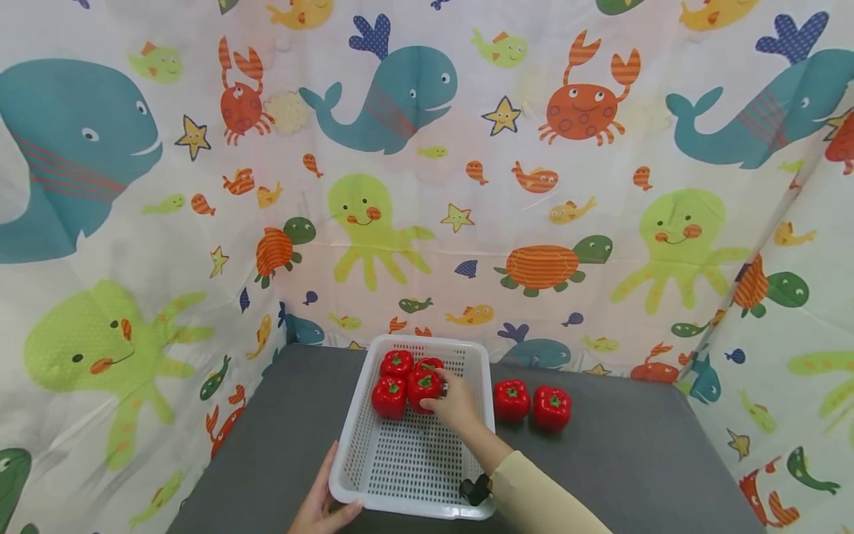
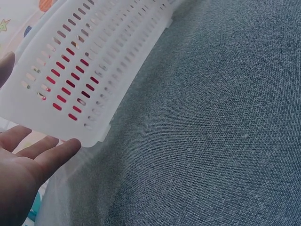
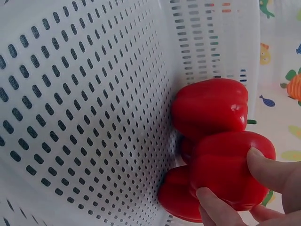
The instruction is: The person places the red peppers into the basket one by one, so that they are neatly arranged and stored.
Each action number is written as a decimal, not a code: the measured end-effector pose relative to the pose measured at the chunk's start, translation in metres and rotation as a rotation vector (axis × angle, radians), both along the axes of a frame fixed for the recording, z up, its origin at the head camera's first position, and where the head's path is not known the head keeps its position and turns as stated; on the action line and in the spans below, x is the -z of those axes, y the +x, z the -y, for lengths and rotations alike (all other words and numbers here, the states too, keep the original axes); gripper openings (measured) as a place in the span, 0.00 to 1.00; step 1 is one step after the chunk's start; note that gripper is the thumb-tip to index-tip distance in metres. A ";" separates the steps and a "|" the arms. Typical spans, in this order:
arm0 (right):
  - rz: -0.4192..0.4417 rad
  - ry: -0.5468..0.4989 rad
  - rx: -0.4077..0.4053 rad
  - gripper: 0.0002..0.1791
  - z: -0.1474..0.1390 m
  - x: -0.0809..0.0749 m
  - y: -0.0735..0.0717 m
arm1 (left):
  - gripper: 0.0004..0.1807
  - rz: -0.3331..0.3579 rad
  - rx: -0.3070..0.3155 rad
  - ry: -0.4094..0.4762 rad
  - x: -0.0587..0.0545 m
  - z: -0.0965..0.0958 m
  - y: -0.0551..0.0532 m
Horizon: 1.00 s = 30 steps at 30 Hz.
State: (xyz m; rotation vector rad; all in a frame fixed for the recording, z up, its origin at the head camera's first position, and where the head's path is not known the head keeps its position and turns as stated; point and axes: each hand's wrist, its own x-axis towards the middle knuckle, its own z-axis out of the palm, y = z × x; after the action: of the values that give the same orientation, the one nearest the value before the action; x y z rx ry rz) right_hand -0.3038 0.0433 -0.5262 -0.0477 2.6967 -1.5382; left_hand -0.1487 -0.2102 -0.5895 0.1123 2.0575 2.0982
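A red bell pepper (image 1: 423, 391) was pinched between the thumb and fingers of the right hand (image 1: 459, 405), inside the white perforated basket (image 1: 414, 463); whether it touched the basket's floor could not be told. Three other peppers (image 1: 389, 398) sat close around it toward the far left corner. The left hand (image 1: 325, 512) rested at the near left corner, fingers fairly straight and thumb spread apart. Two loose peppers (image 1: 551, 409) stood on the dark surface (image 1: 620, 452) right of the basket.
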 end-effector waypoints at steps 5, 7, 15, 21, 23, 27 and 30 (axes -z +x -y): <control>-0.007 -0.007 0.002 0.41 0.000 0.004 0.001 | 0.58 0.006 0.002 0.009 -0.001 -0.001 0.001; 0.004 0.000 0.007 0.43 0.000 0.008 0.001 | 0.58 0.005 0.003 0.008 -0.001 -0.001 0.001; 0.064 -0.006 -0.003 0.44 0.001 0.019 0.000 | 0.58 0.005 -0.002 0.008 -0.003 -0.002 0.002; 0.082 0.029 0.014 0.43 0.003 0.023 -0.002 | 0.58 0.014 -0.010 0.015 -0.001 -0.002 0.004; 0.092 0.043 0.025 0.42 0.004 0.025 -0.004 | 0.58 0.024 -0.009 0.018 0.000 -0.002 0.004; 0.087 0.063 0.033 0.41 0.003 0.028 -0.006 | 0.58 0.016 -0.010 0.016 0.000 -0.002 0.003; 0.092 0.082 0.028 0.43 0.001 0.029 -0.006 | 0.58 0.008 -0.009 0.015 -0.001 -0.003 0.003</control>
State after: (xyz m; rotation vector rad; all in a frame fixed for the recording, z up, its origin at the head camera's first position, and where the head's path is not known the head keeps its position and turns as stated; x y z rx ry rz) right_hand -0.3096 0.0418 -0.5553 0.0611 2.6962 -1.3986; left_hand -0.1456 -0.2076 -0.5883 0.0972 2.0420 2.1161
